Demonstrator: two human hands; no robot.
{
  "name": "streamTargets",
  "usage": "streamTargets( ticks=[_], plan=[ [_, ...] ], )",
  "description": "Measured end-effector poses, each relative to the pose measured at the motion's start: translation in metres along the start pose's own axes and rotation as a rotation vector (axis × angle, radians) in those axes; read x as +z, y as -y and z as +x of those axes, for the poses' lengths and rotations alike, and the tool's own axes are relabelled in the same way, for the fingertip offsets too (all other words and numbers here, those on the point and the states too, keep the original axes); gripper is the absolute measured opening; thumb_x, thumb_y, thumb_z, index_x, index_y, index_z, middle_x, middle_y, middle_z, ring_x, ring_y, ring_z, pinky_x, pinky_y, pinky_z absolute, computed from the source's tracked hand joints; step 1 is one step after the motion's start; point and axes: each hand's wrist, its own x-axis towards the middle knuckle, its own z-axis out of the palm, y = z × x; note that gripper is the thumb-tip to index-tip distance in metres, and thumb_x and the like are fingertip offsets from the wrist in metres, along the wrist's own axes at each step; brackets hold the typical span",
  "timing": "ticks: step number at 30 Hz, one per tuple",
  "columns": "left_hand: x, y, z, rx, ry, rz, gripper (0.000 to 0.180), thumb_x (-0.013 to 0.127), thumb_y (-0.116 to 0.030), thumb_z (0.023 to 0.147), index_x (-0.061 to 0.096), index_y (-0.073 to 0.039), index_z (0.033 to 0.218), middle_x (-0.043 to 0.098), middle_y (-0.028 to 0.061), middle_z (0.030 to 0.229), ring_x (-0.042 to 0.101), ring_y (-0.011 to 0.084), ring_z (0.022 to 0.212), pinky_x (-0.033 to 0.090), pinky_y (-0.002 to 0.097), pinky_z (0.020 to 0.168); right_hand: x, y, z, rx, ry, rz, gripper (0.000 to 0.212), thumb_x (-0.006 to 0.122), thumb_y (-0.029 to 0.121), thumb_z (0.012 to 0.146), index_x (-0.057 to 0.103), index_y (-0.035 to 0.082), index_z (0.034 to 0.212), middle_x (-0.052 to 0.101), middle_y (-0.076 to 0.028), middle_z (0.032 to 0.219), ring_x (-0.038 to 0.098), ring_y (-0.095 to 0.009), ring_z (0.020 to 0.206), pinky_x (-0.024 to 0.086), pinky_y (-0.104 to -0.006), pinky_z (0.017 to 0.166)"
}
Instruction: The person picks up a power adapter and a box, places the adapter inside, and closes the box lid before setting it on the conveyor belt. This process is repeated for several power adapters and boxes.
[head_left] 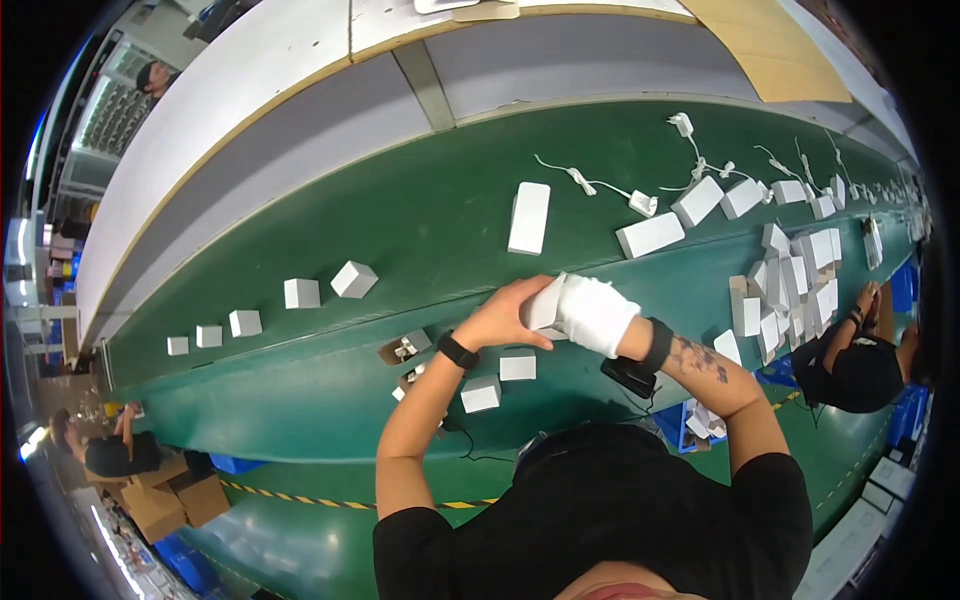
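Both my hands meet over the green bench around one small white box (pixel 541 309). My bare left hand (pixel 503 316) grips its left side, thumb below and fingers over the top. My right hand (pixel 597 314), in a white glove, is closed against the box's right side and hides part of it. Just below my hands lie a white box (pixel 518 365) and a second white carton (pixel 481 394). Beside my left forearm an open box (pixel 405 347) shows small white parts inside. A black device with a cable (pixel 629 378) rests under my right wrist.
A green conveyor belt (pixel 440 200) carries spaced white boxes (pixel 302 293) and white chargers with cables (pixel 642 203). A pile of white boxes (pixel 790 285) stands to the right, near a co-worker (pixel 865 360). Another person (pixel 115 455) sits far left. A shelf (pixel 300 60) runs behind.
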Motion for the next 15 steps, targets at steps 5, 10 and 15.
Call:
streamTargets(
  ticks=[5, 10, 15],
  plan=[
    [0.005, 0.005, 0.013, -0.087, -0.154, -0.137, 0.083, 0.089, -0.021, 0.052, 0.050, -0.008, 0.124, 0.056, 0.0108, 0.118, 0.054, 0.0232, 0.109, 0.044, 0.0367, 0.094, 0.018, -0.037, 0.002, -0.223, -0.327, 0.025, 0.012, 0.061, 0.016, 0.073, 0.059, 0.007, 0.082, 0.061, -0.016, 0.079, 0.061, -0.033, 0.075, 0.050, -0.0404, 0.062],
    [0.003, 0.004, 0.039, 0.009, -0.188, -0.184, 0.073, 0.087, -0.017, 0.056, 0.051, -0.009, 0.119, 0.056, 0.0052, 0.115, 0.053, 0.0181, 0.109, 0.043, 0.0340, 0.094, 0.024, -0.051, 0.018, -0.145, -0.225, -0.090, 0.014, 0.061, 0.015, 0.073, 0.059, 0.007, 0.085, 0.061, -0.014, 0.085, 0.061, -0.031, 0.080, 0.050, -0.0424, 0.065],
    [-0.027, 0.042, 0.029, 0.010, -0.443, -0.020, 0.068, 0.083, -0.010, 0.061, 0.048, -0.009, 0.119, 0.054, 0.0038, 0.114, 0.051, 0.0173, 0.109, 0.041, 0.0337, 0.096, -0.016, -0.063, 0.033, -0.250, -0.524, -0.007, 0.022, 0.063, 0.011, 0.074, 0.061, 0.006, 0.095, 0.061, -0.012, 0.102, 0.060, -0.029, 0.094, 0.049, -0.0420, 0.079]
  ],
)
